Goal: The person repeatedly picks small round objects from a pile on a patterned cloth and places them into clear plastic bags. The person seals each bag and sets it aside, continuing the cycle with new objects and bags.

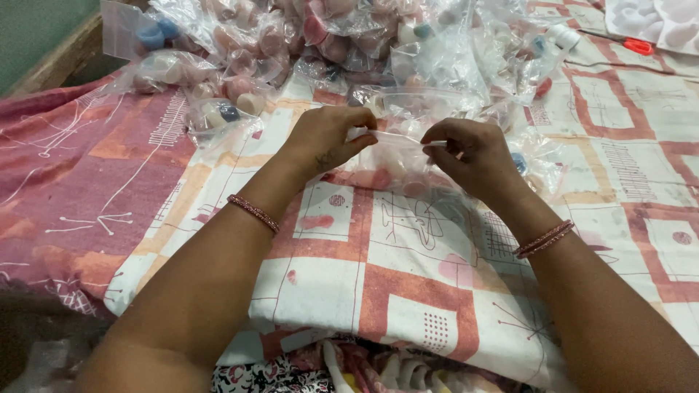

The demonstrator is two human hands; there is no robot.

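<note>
A clear zip-top plastic bag [397,171] with small pink and white round pieces inside lies on the patterned cloth in front of me. My left hand [328,138] pinches the left end of the bag's top strip. My right hand [470,153] pinches the right end of the same strip. Both wrists carry thin pink bangles. The strip is stretched flat between my fingers.
A heap of similar filled clear bags [328,44] spreads across the far side of the cloth. Red-handled scissors [635,45] lie at the top right beside a white moulded tray [662,18]. A wooden edge [58,62] borders the far left.
</note>
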